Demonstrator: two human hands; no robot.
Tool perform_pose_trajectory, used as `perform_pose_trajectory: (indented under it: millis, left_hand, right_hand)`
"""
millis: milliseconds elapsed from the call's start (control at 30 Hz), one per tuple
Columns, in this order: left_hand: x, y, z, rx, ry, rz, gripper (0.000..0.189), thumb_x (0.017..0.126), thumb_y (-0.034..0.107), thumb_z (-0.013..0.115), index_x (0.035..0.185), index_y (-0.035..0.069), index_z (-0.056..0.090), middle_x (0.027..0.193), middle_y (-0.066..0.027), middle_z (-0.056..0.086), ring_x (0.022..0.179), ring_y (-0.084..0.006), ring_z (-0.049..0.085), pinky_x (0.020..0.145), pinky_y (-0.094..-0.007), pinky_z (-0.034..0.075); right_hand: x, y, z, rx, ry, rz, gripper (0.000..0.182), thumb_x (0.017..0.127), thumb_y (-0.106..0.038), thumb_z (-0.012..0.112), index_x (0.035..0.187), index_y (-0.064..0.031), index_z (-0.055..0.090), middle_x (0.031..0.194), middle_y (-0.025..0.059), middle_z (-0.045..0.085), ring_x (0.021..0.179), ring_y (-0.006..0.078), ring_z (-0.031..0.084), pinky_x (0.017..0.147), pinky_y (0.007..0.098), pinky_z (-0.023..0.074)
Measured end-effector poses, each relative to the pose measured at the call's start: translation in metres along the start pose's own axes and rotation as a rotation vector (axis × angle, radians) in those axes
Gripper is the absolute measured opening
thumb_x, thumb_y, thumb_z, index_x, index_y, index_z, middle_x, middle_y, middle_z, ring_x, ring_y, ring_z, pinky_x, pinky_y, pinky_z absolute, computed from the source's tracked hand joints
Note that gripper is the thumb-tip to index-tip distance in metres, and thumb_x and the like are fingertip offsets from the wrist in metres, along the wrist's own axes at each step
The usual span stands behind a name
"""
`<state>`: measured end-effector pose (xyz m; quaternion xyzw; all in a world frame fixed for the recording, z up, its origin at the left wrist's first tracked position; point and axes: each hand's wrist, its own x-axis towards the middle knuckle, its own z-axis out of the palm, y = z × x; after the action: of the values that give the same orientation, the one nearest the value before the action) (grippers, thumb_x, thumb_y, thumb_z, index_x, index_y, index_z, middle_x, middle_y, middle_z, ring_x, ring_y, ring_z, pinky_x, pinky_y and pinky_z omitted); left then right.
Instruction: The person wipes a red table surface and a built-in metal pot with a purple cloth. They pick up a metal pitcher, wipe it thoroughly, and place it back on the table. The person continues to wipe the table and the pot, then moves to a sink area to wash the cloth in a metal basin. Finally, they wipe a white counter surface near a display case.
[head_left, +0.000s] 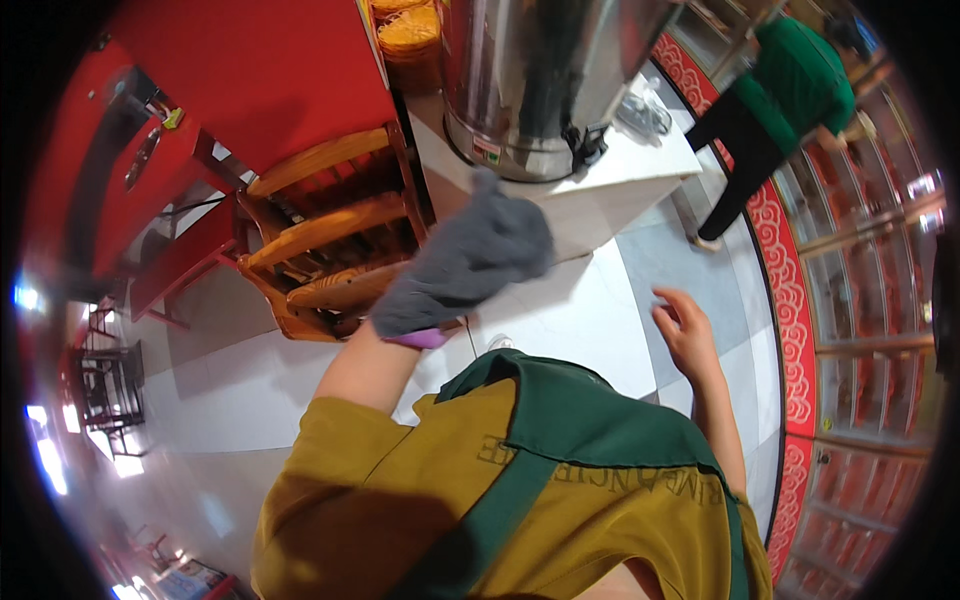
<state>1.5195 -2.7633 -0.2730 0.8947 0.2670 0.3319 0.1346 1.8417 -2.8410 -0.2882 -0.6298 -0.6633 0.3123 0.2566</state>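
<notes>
My left hand (480, 255) is covered by a dark grey cloth glove or mitt, blurred, with a purple edge (420, 339) showing at the wrist. It is raised in front of a large stainless steel urn (510, 82); I cannot tell whether it touches anything or how its fingers lie. The urn has a black tap (589, 146) low on its side and stands on a white cabinet (637, 169). My right hand (684, 330) is bare and hangs over the tiled floor (592, 322). Its fingers are loosely bent and apart, with nothing in them.
Wooden chairs (330, 232) stand left of the cabinet, beside a red tabletop (285, 67). A clear plastic bag (643, 112) lies near the urn. At the right, a person in green (802, 82) leans towards glass-fronted shelves (862, 300) above a red patterned base (784, 300).
</notes>
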Motion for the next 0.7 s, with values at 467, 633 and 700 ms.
perform_pose_trajectory:
  millis: [467, 633, 700]
  left_hand:
    - [0.071, -0.312, -0.003, 0.752, -0.024, -1.105, 0.018, 0.082, 0.017, 0.05, 0.092, 0.006, 0.06, 0.093, -0.0076, 0.057, 0.09, -0.0235, 0.053, 0.079, -0.0362, 0.043]
    - [0.018, -0.398, 0.026, 0.622, -0.041, -1.268, 0.02, 0.083, 0.018, 0.049, 0.095, 0.006, 0.059, 0.095, -0.0085, 0.056, 0.091, -0.0237, 0.053, 0.08, -0.036, 0.043]
    - [0.003, -0.412, 0.04, 0.576, -0.052, -1.328, 0.02, 0.084, 0.019, 0.048, 0.096, 0.006, 0.058, 0.096, -0.0088, 0.056, 0.091, -0.0238, 0.053, 0.081, -0.036, 0.043]
  right_hand:
    - [0.032, 0.202, -0.039, 0.04, -0.286, 0.496, 0.021, 0.084, -0.013, 0.06, 0.101, -0.0003, 0.061, 0.086, 0.0132, 0.065, 0.074, 0.0188, 0.062, 0.068, 0.0295, 0.0495]
    - [0.035, 0.256, -0.068, -0.181, -0.136, 0.497, 0.024, 0.081, -0.016, 0.062, 0.101, -0.0009, 0.062, 0.087, 0.0157, 0.066, 0.075, 0.0234, 0.064, 0.07, 0.032, 0.0508]
    - [0.04, 0.249, -0.073, -0.197, -0.098, 0.541, 0.025, 0.081, -0.017, 0.061, 0.1, -0.0009, 0.062, 0.086, 0.0159, 0.066, 0.074, 0.0239, 0.064, 0.07, 0.0319, 0.0505]
